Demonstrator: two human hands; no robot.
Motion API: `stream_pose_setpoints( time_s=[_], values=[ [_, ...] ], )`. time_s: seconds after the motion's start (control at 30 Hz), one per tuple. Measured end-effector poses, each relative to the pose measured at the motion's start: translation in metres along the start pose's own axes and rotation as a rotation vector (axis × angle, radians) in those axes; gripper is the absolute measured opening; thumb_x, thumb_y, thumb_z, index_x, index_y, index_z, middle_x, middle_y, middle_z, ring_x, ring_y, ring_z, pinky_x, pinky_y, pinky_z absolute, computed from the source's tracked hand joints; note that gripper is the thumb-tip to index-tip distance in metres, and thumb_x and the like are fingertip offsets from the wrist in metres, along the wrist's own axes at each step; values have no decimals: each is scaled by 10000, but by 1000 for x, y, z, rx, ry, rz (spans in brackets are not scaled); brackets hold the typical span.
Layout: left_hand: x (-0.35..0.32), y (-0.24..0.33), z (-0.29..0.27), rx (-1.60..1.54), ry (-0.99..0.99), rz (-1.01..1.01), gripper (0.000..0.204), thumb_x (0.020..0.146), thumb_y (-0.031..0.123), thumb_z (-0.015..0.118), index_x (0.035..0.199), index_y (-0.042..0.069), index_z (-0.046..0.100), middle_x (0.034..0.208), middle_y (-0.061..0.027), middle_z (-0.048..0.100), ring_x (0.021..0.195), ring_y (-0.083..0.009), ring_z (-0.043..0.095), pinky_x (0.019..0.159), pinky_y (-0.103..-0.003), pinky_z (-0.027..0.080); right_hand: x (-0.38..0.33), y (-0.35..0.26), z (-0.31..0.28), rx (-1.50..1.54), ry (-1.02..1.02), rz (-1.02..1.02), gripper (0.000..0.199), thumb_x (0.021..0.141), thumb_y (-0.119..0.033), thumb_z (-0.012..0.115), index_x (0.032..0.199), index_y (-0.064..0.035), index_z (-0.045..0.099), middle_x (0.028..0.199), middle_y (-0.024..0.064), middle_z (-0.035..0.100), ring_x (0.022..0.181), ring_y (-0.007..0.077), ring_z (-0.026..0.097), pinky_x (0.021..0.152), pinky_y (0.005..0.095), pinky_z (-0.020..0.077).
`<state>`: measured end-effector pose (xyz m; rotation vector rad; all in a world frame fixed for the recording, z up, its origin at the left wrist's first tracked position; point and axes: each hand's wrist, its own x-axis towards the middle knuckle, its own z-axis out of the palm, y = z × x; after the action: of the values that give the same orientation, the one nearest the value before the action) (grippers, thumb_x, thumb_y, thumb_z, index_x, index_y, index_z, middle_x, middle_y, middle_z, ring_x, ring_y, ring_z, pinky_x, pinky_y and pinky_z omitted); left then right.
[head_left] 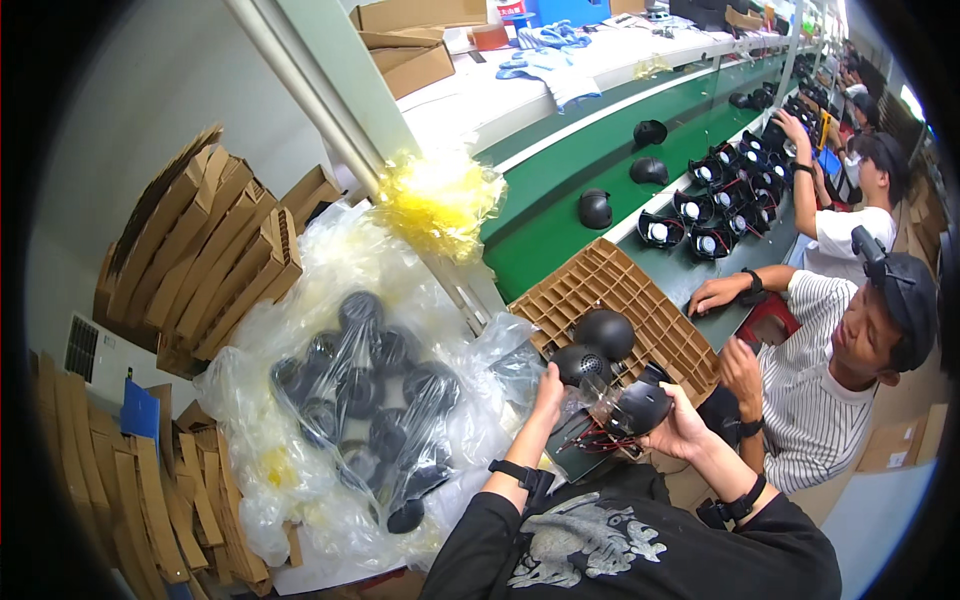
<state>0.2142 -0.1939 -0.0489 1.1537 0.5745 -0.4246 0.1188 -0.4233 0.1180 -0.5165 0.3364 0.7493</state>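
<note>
My right hand (680,425) is wrapped round the side of a glossy black dome-shaped housing (640,408), held up in front of my chest. My left hand (547,400) is closed, its thumb upward, close to a black round shell with a perforated patch (580,366). Whatever it pinches is too small to make out. A clear, see-through piece (600,398) shows between my hands. Behind them, another smooth black dome (605,333) rests on a brown cardboard divider grid (640,290). Red and black wires (590,437) lie below the housing.
At left, several black domes lie under clear plastic sheeting (300,480). Stacked cardboard dividers (200,250) stand beyond. A green conveyor (550,220) carries loose black shells; rows of black units with white centres (705,240) stand alongside. A co-worker in a striped shirt (820,430) sits at right.
</note>
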Motion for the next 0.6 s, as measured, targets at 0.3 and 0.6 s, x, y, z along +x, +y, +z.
stream_pose_setpoints(
  time_s=[0.3, 0.6],
  values=[
    [-127, 108, -10, -93, -560, 187, 378, 928, 219, 561, 1245, 23, 500, 1045, -101, 618, 909, -170, 613, 836, -285, 480, 32, -4, 10, -2, 8, 76, 525, 899, -475, 465, 1260, -93, 475, 1162, 88, 595, 971, 231, 602, 737, 358, 513],
    [-217, 145, 4, 811, 36, 1050, 122, 736, 74, 755, 750, 26, 644, 716, -54, 608, 645, -154, 582, 577, -273, 452, 92, -37, 56, -330, 36, -252, 462, 909, -381, 491, 1219, -38, 475, 1162, 118, 592, 1002, 236, 613, 853, 431, 499]
  ],
)
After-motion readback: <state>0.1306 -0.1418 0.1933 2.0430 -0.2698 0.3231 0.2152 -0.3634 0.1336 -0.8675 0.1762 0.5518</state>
